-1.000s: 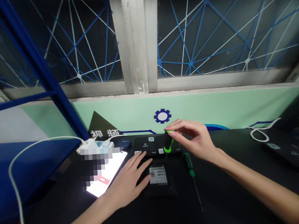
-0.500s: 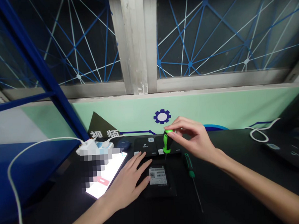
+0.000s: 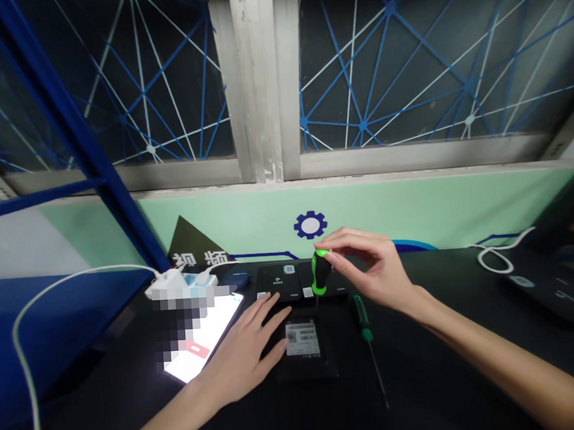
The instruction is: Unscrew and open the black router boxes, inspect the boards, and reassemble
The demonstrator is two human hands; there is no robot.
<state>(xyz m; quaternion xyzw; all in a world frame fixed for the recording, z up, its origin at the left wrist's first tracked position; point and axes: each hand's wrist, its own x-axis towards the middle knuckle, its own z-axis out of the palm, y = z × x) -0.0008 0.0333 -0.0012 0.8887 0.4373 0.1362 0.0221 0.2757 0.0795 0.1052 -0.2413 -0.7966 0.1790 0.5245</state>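
My right hand (image 3: 370, 268) is shut on a black-and-green screwdriver handle (image 3: 321, 272), gripping its top with the fingertips. The screwdriver stands nearly upright, its tip on a flat black casing (image 3: 277, 282). My left hand (image 3: 241, 351) lies open, its fingertips on that casing and on the edge of a black rectangular drive (image 3: 305, 350) with a white label. A second screwdriver (image 3: 364, 317), with a green handle and thin shaft, lies on the table to the right of the drive, close below my right wrist.
A lit phone (image 3: 202, 340), partly pixelated, lies left of my left hand. Behind it are a white power strip (image 3: 189, 282) with plugged-in chargers and a dark blue pouch (image 3: 237, 278). A white cable runs off left. A black device (image 3: 549, 296) sits at the right.
The screwdriver handle has moved from a tilt to nearly upright under my right fingertips. My left hand stays almost still, and the whole view has shifted slightly.
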